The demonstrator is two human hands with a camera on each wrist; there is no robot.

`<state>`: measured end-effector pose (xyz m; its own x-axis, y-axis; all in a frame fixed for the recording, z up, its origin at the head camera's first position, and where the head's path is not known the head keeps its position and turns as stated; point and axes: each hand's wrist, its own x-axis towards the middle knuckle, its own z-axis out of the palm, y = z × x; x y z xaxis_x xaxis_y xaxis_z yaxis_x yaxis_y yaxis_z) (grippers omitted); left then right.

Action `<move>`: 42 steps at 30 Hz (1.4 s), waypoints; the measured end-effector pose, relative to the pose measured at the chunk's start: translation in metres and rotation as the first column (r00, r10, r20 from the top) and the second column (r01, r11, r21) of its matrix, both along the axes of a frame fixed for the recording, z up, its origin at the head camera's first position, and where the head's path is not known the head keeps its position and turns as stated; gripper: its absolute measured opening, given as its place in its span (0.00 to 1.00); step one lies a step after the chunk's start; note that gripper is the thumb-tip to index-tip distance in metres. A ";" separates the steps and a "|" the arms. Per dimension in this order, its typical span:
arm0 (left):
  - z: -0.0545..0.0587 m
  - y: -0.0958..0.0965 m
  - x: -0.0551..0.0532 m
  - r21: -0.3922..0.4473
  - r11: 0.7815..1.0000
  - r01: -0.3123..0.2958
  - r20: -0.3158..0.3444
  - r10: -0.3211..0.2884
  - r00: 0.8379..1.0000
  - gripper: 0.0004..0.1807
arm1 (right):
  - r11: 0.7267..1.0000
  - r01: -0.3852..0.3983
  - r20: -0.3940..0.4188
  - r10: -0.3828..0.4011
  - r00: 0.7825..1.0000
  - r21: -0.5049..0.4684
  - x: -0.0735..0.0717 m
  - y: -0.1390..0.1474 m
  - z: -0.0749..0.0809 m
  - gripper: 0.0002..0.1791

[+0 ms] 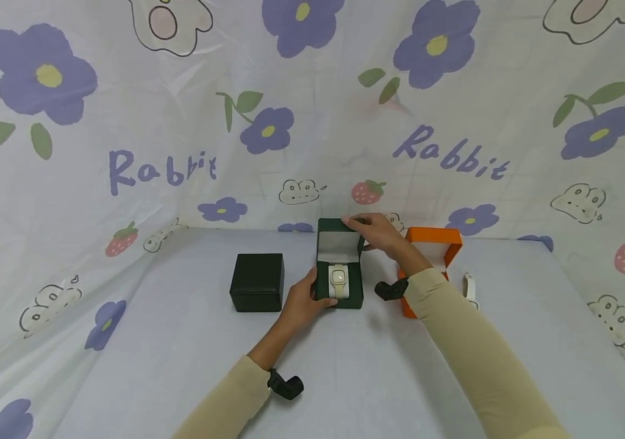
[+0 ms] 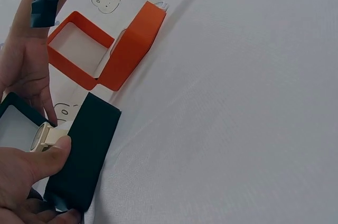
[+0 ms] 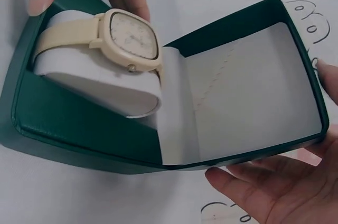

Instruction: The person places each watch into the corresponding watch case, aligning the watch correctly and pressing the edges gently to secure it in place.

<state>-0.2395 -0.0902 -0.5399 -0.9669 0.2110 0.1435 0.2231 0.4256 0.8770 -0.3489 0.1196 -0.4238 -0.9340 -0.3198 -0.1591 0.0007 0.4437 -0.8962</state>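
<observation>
A dark green watch box (image 1: 355, 300) stands with its lid up, showing a pale grey lining (image 3: 259, 92). Inside it a cream watch (image 1: 338, 278) with a squarish dial is wrapped around a white cushion (image 3: 100, 76). My left hand (image 1: 300, 303) grips the base from the left side, its thumb over the front edge near the strap, the other fingers along the side. At the top right of the raised lid, my right hand (image 1: 377, 231) holds the lid's edge, with the thumb at the rim and fingers around its outer side.
To the left sits a closed black-green box (image 1: 257, 283). An opened orange box (image 1: 434, 235) stands at the right, partly behind my right forearm. Beyond it lies a white watch (image 1: 470, 289). A printed cloth (image 1: 339, 152) hangs behind the white table (image 1: 180, 341).
</observation>
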 end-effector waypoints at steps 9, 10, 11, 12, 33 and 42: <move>0.002 -0.001 -0.005 -0.029 0.999 -0.029 0.030 0.030 0.999 0.52 | 0.998 -0.063 0.054 0.064 0.996 -0.026 -0.004 0.004 0.001 0.38; 0.002 -0.001 -0.005 -0.033 0.999 -0.030 0.033 0.031 0.999 0.53 | 0.997 -0.065 0.064 0.067 0.996 -0.033 -0.004 0.004 0.001 0.39; 0.002 -0.001 -0.005 -0.031 0.999 -0.028 0.031 0.029 0.999 0.53 | 0.997 -0.065 0.073 0.068 0.995 -0.036 -0.004 0.004 0.001 0.39; 0.002 -0.001 -0.006 -0.029 0.999 -0.027 0.030 0.028 0.999 0.53 | 0.997 -0.064 0.079 0.067 0.995 -0.038 -0.004 0.004 0.001 0.40; -0.003 -0.001 -0.003 0.055 0.998 -0.036 0.008 0.036 0.999 0.51 | 0.998 -0.043 -0.063 0.041 0.997 -0.038 0.024 0.004 -0.016 0.31; -0.004 -0.003 -0.007 0.077 0.997 -0.019 0.005 0.019 1.000 0.51 | 0.999 -0.024 -0.180 0.020 0.983 -0.022 0.035 0.006 -0.027 0.33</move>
